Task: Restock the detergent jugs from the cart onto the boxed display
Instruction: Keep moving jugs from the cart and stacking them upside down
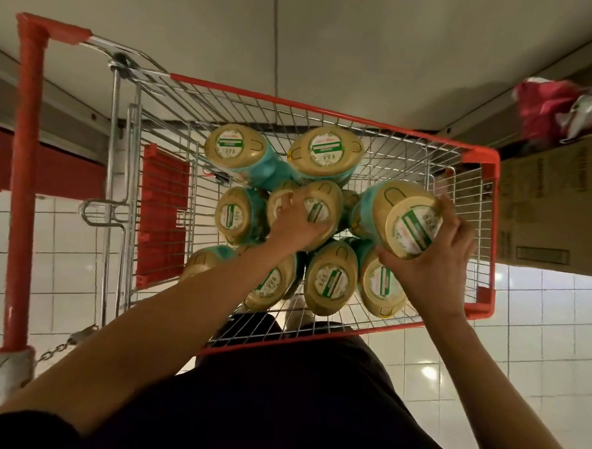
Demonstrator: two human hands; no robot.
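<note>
Two hands are in the basket right now. The right hand (436, 266) has fingers and thumb wrapped round the gold end of the tilted jug (391, 215), which sits higher than its neighbours on the basket's right side. The left hand (298, 221) is curled over the gold end of the centre jug (323, 205), which stands in the pack.

The rest of the jugs (237, 149), roughly nine in all, are packed together in the cart (328, 110). They stand on end, so the long axis runs down into the basket, with the gold stickered end facing up and the teal body below. I can't tell if that end is a cap or a base. The tilted one leans its gold end up and to the right, with the body pointing down-left into the pile.

My guess on handling is that they're full, so pretty heavy, and the hard smooth plastic will be slippery. A one-handed grab on that wide end is a weak hold. No handle is showing, so I'd get a palm under the body once it's free.

The cardboard box (546, 203) stands just past the cart's right end, with red packets (547, 107) on top. Everything sits on a white tiled floor (539, 323).
</note>
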